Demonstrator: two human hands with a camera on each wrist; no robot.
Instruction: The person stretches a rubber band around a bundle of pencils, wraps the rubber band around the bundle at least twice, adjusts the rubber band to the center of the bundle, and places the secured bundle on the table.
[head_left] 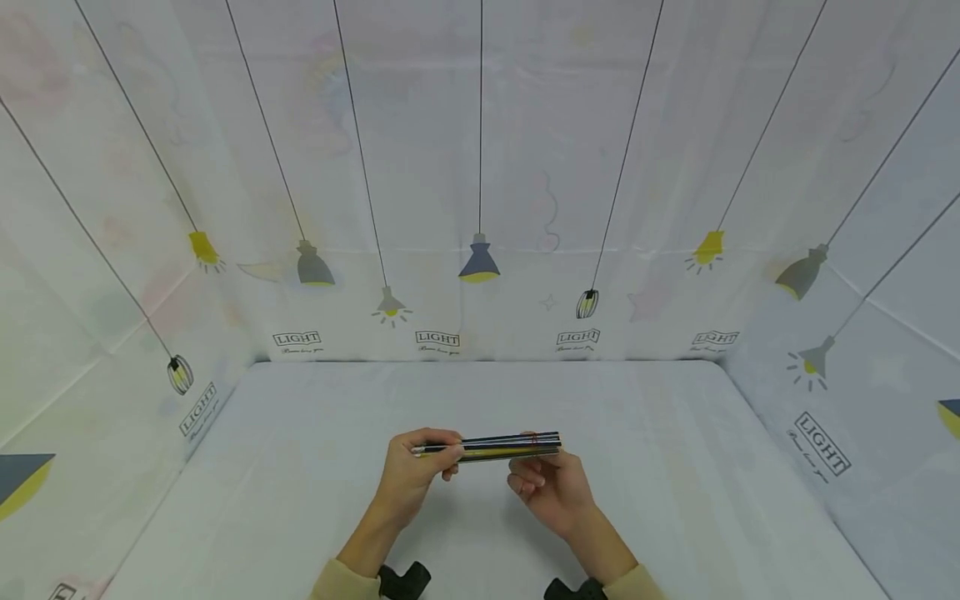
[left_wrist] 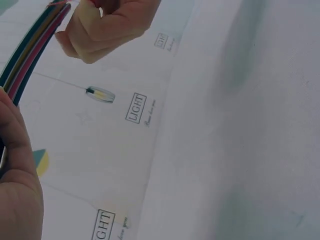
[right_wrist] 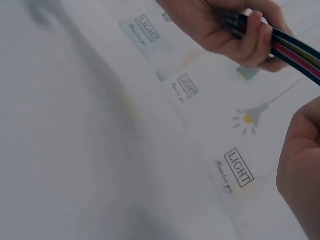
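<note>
Left hand [head_left: 416, 471] at nine o'clock and right hand [head_left: 551, 483] at three both clasp the pencil bundle [head_left: 498, 446] above the bench [head_left: 675, 467]; best kept level, ends aligned.

Bright, even light; soft shadows; both wrist views blurred.

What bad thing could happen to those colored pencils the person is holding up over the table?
The bundle of pencils is held in the air between the left hand and the right hand, gripped only near its ends. If one hand loosens, pencils could slide out and scatter on the table. The thin red band sits near one end, so the other end might fan apart. Loose pencils could also roll away.
</note>
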